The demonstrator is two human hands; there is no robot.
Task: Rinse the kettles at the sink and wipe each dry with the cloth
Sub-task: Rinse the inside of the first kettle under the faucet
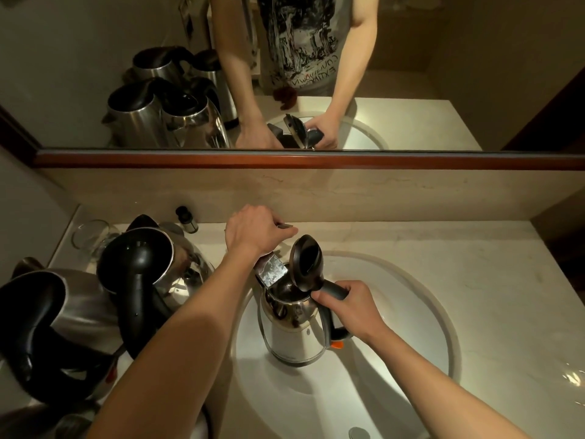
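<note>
A steel kettle (294, 331) with its black lid (306, 263) flipped up stands over the white sink basin (395, 327). My right hand (346, 304) grips its black handle. The flat metal faucet spout (273, 271) reaches just over the kettle's open mouth. My left hand (253, 231) grips the faucet lever behind the spout. No water stream is visible. Two more steel kettles with black handles stand on the counter at left, one near the faucet (152, 264) and one at the front left (47, 312). I see no cloth on the counter.
A clear glass (90, 236) and a small dark bottle (186, 218) stand at the back left of the marble counter (490, 280). A mirror with a wooden frame (285, 160) runs above the backsplash. The sink drain (359, 434) sits at the bottom edge.
</note>
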